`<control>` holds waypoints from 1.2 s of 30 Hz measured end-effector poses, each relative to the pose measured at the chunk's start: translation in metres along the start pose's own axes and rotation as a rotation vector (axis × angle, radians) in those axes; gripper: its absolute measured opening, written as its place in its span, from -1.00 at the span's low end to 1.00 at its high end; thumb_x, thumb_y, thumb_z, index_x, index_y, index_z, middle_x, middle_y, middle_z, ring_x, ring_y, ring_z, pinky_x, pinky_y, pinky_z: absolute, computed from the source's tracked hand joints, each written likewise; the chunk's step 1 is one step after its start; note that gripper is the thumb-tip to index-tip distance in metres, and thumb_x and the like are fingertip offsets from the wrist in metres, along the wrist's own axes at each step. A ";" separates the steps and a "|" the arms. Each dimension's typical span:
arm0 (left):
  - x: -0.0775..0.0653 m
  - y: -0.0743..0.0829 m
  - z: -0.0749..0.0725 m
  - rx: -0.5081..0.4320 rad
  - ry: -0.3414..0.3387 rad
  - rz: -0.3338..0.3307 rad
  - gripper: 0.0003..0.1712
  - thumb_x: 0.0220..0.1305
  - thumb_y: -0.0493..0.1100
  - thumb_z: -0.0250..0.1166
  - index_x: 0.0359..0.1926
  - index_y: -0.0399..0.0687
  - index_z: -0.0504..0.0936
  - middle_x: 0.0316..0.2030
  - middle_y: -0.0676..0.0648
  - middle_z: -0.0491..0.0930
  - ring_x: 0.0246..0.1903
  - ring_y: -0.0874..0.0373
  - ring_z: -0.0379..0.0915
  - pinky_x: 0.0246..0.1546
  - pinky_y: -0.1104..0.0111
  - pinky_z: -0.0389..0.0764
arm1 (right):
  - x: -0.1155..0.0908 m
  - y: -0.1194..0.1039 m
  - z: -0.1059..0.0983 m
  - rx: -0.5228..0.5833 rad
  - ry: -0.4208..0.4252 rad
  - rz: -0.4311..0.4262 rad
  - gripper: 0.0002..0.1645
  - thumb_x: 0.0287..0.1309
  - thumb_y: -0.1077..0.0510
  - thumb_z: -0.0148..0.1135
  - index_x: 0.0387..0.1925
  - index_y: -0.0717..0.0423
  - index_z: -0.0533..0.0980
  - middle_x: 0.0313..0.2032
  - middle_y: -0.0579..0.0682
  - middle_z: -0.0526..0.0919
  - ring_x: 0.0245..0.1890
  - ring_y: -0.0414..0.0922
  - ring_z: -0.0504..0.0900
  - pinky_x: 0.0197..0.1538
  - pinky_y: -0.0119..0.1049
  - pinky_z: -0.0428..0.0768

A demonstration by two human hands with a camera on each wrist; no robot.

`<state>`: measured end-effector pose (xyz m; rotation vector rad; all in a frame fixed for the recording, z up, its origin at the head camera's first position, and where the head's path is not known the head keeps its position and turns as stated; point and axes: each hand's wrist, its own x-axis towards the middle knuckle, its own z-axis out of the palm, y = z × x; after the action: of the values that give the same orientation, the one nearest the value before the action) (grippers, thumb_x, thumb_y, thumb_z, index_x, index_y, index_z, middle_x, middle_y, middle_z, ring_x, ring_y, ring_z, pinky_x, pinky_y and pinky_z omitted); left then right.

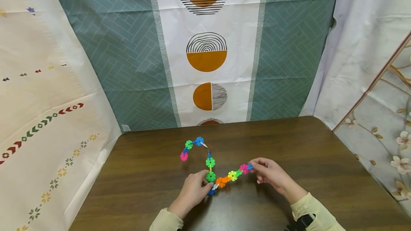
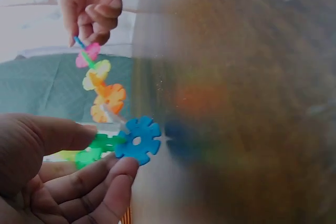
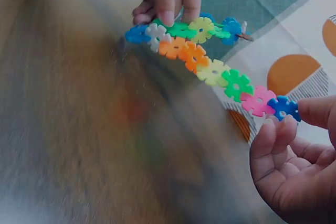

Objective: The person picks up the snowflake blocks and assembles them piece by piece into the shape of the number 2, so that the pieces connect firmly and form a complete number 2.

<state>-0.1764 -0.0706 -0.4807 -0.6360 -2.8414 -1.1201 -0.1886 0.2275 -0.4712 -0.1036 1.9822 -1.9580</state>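
Observation:
A chain of interlocking plastic snowflake discs runs between the two hands. My left hand (image 1: 193,190) pinches it between thumb and fingers near a green disc (image 1: 211,176), beside a blue disc (image 2: 137,140) at the bend. From there a white disc (image 3: 157,36), orange discs (image 1: 221,182), a yellow disc (image 1: 232,175), a green disc (image 3: 237,84) and a pink disc (image 3: 258,101) follow toward the right. My right hand (image 1: 269,174) pinches the blue end disc (image 3: 283,108) with thumb and fingertips. Beyond the left hand, another stretch climbs through a green disc (image 1: 210,162).
Farther back on the brown wooden table (image 1: 154,152), a curved row of discs includes a blue disc (image 1: 199,140), a green disc (image 1: 188,144) and a pink disc (image 1: 184,156). A patterned cloth (image 1: 138,63) hangs behind the table's far edge.

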 end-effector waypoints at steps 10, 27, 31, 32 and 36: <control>0.013 0.004 -0.003 0.160 -0.117 0.013 -0.85 0.13 -0.22 0.37 -0.43 -0.09 0.52 -0.70 0.17 0.31 -0.67 0.33 0.22 -0.61 0.46 0.31 | -0.005 0.013 -0.008 -0.200 -0.016 0.025 -0.54 0.42 -0.04 0.08 -0.05 0.35 0.47 -0.39 0.01 0.57 -0.69 -0.24 0.24 -0.56 -0.38 0.35; 0.020 0.000 -0.006 0.160 -0.241 0.000 -0.53 0.22 0.04 0.38 0.04 -0.15 0.65 -0.38 0.09 0.63 -0.44 0.31 0.42 -0.35 0.37 0.52 | -0.017 0.026 -0.010 -0.398 -0.103 0.003 -0.65 0.37 -0.01 0.15 -0.23 0.25 0.54 -0.47 0.02 0.60 -0.67 -0.20 0.42 -0.62 -0.35 0.47; 0.015 -0.001 -0.009 0.200 -0.285 0.032 -0.38 0.00 0.15 0.52 0.00 -0.10 0.63 -0.42 0.13 0.55 -0.42 0.31 0.39 -0.34 0.36 0.50 | -0.018 0.025 -0.010 -0.415 -0.133 -0.015 -0.70 0.32 0.04 0.22 -0.24 0.25 0.54 -0.46 0.03 0.59 -0.66 -0.18 0.43 -0.62 -0.35 0.48; 0.014 -0.001 -0.010 0.219 -0.290 0.051 -0.38 -0.04 0.14 0.54 -0.01 -0.09 0.63 -0.43 0.15 0.52 -0.42 0.32 0.37 -0.33 0.36 0.49 | -0.018 0.025 -0.010 -0.419 -0.137 -0.020 -0.72 0.31 0.06 0.23 -0.24 0.26 0.54 -0.46 0.03 0.59 -0.65 -0.18 0.44 -0.62 -0.36 0.48; 0.011 -0.002 -0.009 0.284 -0.287 0.131 -0.41 -0.04 0.03 0.57 0.02 -0.05 0.62 -0.45 0.20 0.44 -0.40 0.35 0.32 -0.28 0.38 0.47 | -0.019 0.024 -0.010 -0.434 -0.132 -0.032 -0.77 0.31 0.11 0.23 -0.26 0.25 0.54 -0.48 0.01 0.58 -0.65 -0.18 0.44 -0.62 -0.37 0.46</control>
<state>-0.1880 -0.0743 -0.4734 -1.0124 -3.0506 -0.6336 -0.1696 0.2440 -0.4911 -0.3629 2.2906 -1.4637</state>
